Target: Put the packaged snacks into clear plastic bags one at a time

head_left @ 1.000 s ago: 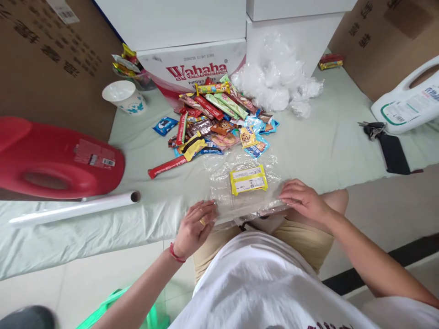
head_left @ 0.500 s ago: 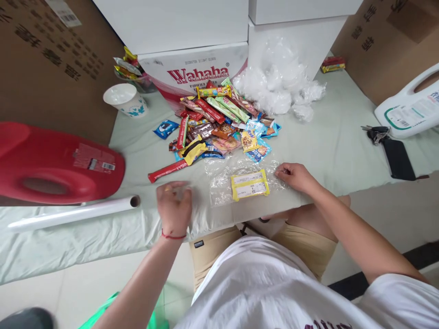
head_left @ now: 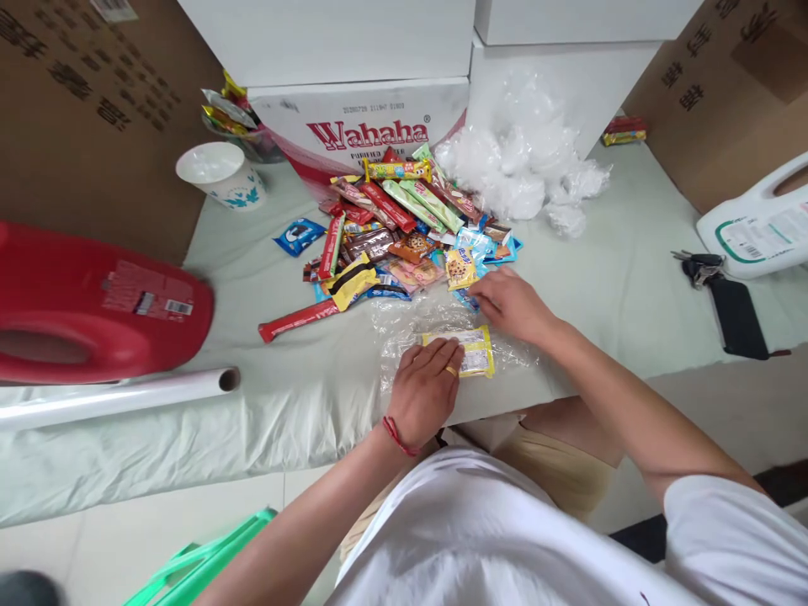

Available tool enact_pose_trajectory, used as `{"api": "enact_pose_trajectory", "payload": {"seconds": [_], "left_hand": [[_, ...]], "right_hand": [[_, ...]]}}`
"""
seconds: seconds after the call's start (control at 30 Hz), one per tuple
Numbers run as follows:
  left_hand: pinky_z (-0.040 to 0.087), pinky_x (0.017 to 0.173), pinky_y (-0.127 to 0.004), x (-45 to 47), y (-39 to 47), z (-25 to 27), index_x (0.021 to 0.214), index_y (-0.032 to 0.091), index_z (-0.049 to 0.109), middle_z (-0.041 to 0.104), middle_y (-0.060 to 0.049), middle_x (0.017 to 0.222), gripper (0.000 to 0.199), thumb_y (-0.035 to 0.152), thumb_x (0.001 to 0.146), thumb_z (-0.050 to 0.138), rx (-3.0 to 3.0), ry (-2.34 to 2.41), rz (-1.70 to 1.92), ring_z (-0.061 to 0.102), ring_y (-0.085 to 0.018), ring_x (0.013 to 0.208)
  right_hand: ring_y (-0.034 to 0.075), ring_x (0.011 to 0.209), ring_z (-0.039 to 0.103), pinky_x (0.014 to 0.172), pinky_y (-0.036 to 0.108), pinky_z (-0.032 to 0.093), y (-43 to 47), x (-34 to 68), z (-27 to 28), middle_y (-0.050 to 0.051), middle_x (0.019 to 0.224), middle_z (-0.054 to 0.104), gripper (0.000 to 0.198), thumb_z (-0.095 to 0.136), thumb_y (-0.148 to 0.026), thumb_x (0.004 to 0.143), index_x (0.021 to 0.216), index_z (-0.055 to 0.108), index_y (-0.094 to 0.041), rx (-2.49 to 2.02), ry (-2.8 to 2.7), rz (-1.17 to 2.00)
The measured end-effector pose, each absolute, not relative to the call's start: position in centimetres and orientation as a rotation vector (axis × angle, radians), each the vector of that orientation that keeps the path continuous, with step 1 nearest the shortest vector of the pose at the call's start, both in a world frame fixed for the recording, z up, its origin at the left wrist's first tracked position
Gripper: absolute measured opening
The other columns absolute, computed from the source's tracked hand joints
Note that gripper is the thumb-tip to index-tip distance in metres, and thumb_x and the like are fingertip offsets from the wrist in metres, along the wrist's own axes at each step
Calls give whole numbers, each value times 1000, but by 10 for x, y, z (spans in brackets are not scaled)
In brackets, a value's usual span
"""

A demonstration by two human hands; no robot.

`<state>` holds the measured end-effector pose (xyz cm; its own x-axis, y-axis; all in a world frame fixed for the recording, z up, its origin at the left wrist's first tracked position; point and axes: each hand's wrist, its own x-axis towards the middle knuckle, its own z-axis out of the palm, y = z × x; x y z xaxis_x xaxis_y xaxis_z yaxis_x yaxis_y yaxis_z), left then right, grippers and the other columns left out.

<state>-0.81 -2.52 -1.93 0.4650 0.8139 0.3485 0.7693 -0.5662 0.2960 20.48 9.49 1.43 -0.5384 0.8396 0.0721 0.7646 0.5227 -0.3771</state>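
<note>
My left hand [head_left: 426, 387] lies flat, palm down, fingers stretched over the left part of a yellow-edged snack packet [head_left: 478, 353] with a pale printed label. The packet rests on a crumpled sheet of clear plastic film [head_left: 395, 324] near the table's front edge. My right hand [head_left: 514, 305] is at the film's far right side, fingers drawn together; what they grip, if anything, is hidden. Its fingertips partly cover a blue snack packet [head_left: 467, 299]. Just beyond them is a small yellow cookie packet [head_left: 460, 268], at the near edge of a snack pile [head_left: 372, 242].
Crumpled clear plastic [head_left: 523, 172] sits behind the pile, beside a Wahaha carton [head_left: 366, 126]. Left are a paper cup [head_left: 224, 177], a red jug [head_left: 126, 307] and a white roll [head_left: 139, 394]. Right are a white bottle [head_left: 757, 223], keys [head_left: 700, 268] and a black flat object [head_left: 738, 316].
My left hand has moved right from the bare tabletop onto the yellow-edged packet. My right hand has gone forward and left from the film's right edge to the blue packet.
</note>
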Motion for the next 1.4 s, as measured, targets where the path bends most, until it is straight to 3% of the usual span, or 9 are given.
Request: {"api": "enact_pose_trajectory", "payload": {"seconds": [0.2, 0.3, 0.43, 0.57, 0.77, 1.1, 1.23, 1.3, 1.4], "left_hand": [[43, 104, -46, -11, -26, -19, 132, 22, 70, 73, -8, 136, 34, 19, 101, 54, 2598, 1412, 655, 65, -27, 127], [43, 105, -45, -9, -26, -20, 130, 21, 71, 73, -8, 136, 33, 19, 101, 54, 2595, 1420, 669, 65, -27, 126], [43, 105, -45, -8, -26, -21, 129, 19, 70, 73, -7, 136, 33, 18, 100, 55, 2593, 1424, 672, 65, -27, 126], [44, 104, -45, -8, -26, -22, 131, 20, 70, 72, -8, 137, 35, 17, 100, 54, 2605, 1415, 654, 65, -26, 126], [46, 102, -45, -7, -29, -23, 135, 20, 68, 72, -10, 137, 38, 16, 100, 52, 2597, 1420, 642, 64, -27, 128], [46, 113, -47, -29, -32, -42, 127, 24, 70, 75, -7, 129, 36, 16, 101, 48, 2346, 1323, 999, 63, -23, 128], [48, 110, -50, -44, -18, -48, 117, 20, 71, 76, -11, 119, 28, 21, 97, 52, 2032, 1694, 1100, 62, -28, 121], [46, 110, -55, -50, -5, -51, 128, 15, 66, 71, -16, 127, 40, 26, 90, 60, 1861, 1892, 1045, 60, -33, 123], [42, 113, -57, -59, 15, -53, 152, 15, 46, 64, -19, 142, 80, 25, 76, 69, 1706, 1880, 935, 56, -37, 130]], "right_hand": [[28, 110, 68, 76, 31, 46, 125, 149, 15, 13, 135, 68, 39, 59, -31, 99, 136, 66, -19, -1393, -2893, 433], [30, 104, 69, 75, 31, 45, 139, 142, 16, 15, 119, 75, 43, 70, -33, 92, 131, 69, -16, -1451, -2954, 485], [24, 95, 65, 82, 30, 41, 152, 145, 25, 9, 98, 76, 15, 72, -21, 88, 101, 76, -16, -1298, -3013, 687], [22, 97, 61, 85, 30, 39, 143, 153, 42, 9, 105, 71, 8, 68, -16, 88, 94, 73, -15, -1010, -2967, 640], [17, 79, 62, 61, 28, 30, 85, 164, 52, 10, 114, 68, 17, 50, -22, 104, 105, 67, -17, -1075, -3031, 426], [20, 116, 72, 80, 30, 57, 11, 186, -15, 11, 146, 65, 40, 43, -9, 100, 133, 63, -19, -1060, -2645, 497], [21, 121, 71, 84, 31, 59, 8, 183, -19, 6, 150, 63, 54, 47, -2, 91, 137, 64, -24, -1059, -2643, 543], [20, 122, 71, 86, 31, 59, 9, 181, -18, 4, 151, 62, 58, 48, 0, 88, 137, 65, -27, -1071, -2669, 568], [18, 122, 71, 86, 30, 59, 10, 181, -17, 1, 152, 61, 59, 48, 1, 89, 137, 65, -28, -1041, -2722, 560]]}}
